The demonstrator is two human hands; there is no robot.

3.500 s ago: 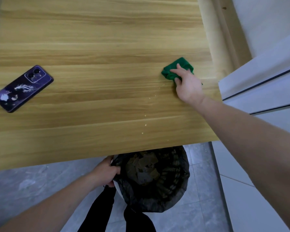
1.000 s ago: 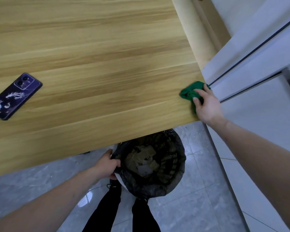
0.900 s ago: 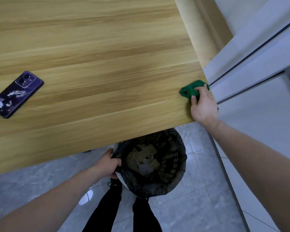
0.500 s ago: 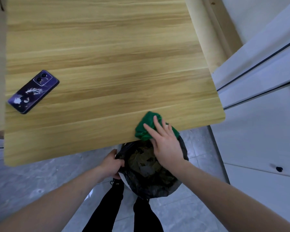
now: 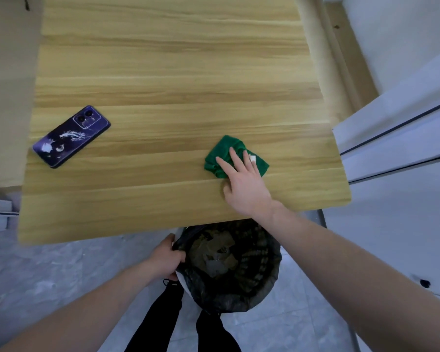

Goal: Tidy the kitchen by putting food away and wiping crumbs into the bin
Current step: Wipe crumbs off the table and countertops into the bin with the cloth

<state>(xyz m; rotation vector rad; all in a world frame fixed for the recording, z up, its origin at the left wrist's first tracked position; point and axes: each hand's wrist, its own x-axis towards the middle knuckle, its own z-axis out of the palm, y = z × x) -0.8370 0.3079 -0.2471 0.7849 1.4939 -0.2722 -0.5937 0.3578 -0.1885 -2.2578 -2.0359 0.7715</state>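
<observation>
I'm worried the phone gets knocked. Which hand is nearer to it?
The right hand, pressing the green cloth on the table, right of the phone. The left hand grips the bin below the table edge.

The tabletop is pale wood grain, smooth and matt. The cloth is soft green fabric. The phone looks glossy. The bin liner is thin, crinkled black plastic. The floor is grey polished tile.

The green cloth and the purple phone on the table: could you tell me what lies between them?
Only bare wood. In the head view the table shows nothing between the green cloth under the right hand and the phone.
</observation>
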